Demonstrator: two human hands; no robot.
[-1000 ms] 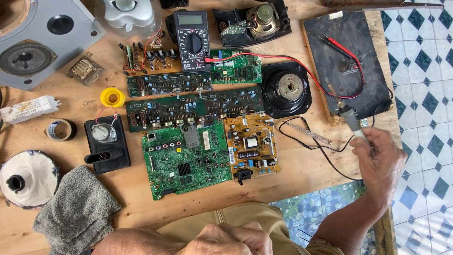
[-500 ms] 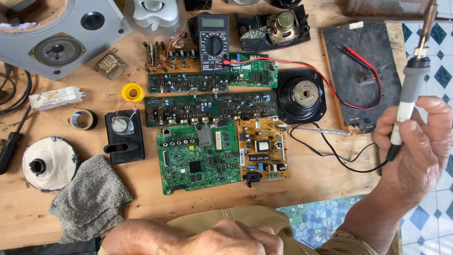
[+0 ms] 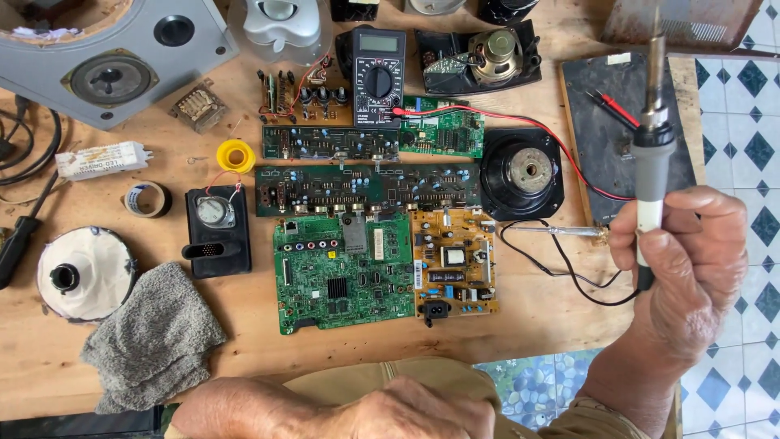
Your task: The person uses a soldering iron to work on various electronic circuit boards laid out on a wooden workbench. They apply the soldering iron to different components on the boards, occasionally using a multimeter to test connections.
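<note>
My right hand [image 3: 691,260] grips a soldering iron [image 3: 652,142] upright by its grey-and-white handle, metal tip pointing up, at the right edge of the wooden table [image 3: 536,317]. Its black cord [image 3: 561,272] loops across the wood toward the boards. My left hand [image 3: 414,410] rests closed on my lap at the bottom edge, holding nothing that I can see. In front of me lie a green circuit board [image 3: 341,272] and a yellow power board [image 3: 452,262], side by side.
Long dark boards [image 3: 366,187], a multimeter [image 3: 380,75] with red lead, a black speaker [image 3: 522,173], a black mat [image 3: 621,138], a grey speaker box [image 3: 114,57], solder spool [image 3: 236,154], tape roll [image 3: 146,199] and grey cloth [image 3: 154,333] crowd the table.
My right hand lifted the soldering iron off the table and turned it upright, raising it toward the camera. The view shifted slightly. My left hand stayed on my lap.
</note>
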